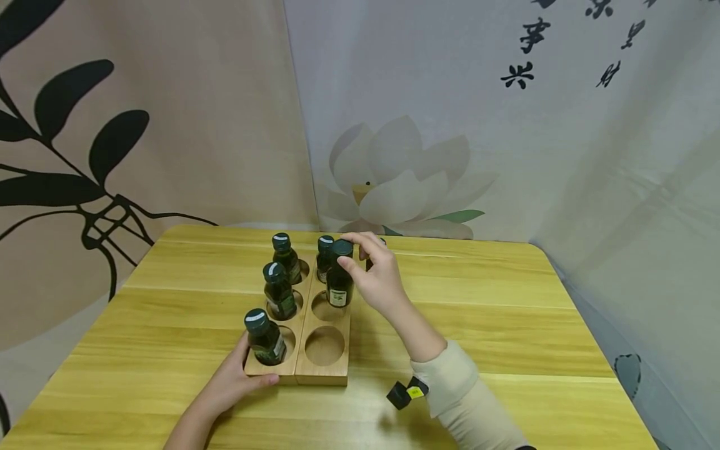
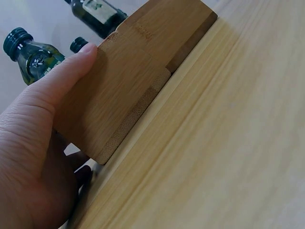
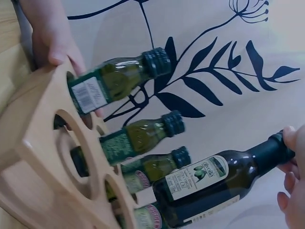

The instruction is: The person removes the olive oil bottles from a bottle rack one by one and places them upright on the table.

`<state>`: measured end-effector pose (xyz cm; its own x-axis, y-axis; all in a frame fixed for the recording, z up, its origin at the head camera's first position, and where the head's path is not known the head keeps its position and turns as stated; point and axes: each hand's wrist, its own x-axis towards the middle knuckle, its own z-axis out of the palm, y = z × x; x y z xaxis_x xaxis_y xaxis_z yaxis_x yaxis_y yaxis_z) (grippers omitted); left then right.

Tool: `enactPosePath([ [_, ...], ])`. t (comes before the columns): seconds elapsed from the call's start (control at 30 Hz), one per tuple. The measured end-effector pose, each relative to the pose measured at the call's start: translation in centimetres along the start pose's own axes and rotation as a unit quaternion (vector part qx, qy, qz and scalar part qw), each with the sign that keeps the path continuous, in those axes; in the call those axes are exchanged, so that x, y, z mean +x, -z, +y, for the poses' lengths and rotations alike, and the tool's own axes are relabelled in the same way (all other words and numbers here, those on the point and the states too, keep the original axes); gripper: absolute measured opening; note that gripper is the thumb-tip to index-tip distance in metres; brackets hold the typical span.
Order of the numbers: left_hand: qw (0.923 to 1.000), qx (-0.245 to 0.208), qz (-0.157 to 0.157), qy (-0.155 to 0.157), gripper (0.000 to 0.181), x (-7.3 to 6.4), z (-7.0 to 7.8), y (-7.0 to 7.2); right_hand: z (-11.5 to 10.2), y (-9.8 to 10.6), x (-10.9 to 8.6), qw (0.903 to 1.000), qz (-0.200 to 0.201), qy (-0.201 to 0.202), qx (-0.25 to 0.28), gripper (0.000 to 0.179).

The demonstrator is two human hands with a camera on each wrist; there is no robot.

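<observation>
Head view: right hand (image 1: 378, 274), angled forward-left, pinches dark bottle (image 1: 339, 281)

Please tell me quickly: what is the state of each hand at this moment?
Left hand: closed, gripping the wooden rack at its corner.
Right hand: closed, holding a dark bottle by its top.

You are facing a pale backdrop (image 1: 219, 119), dark leaves (image 1: 70, 94) spreading upper left, a lotus (image 1: 396, 150) showing mid-frame, characters (image 1: 517, 76) running upper right, a table (image 1: 478, 300) spanning the bottom.
</observation>
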<state>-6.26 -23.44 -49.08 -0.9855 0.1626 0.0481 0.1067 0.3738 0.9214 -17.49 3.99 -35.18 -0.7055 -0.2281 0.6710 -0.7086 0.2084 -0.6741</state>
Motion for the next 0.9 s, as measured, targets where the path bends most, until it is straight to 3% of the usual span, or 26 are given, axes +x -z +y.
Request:
enactPosePath([
  [0.6, 0.9999, -0.001, 0.001, 0.011, 0.109, -0.2, 0.0, 0.0, -0.1, 4.6, 1.3, 0.9991, 0.032, 0.026, -0.013, 0.03],
  [0.9, 1.0, -0.002, -0.001, -0.003, 0.107, 0.0, 0.0, 0.0, 0.3, 6.7, 1.7, 0.9975, 0.059, -0.001, -0.038, 0.03],
])
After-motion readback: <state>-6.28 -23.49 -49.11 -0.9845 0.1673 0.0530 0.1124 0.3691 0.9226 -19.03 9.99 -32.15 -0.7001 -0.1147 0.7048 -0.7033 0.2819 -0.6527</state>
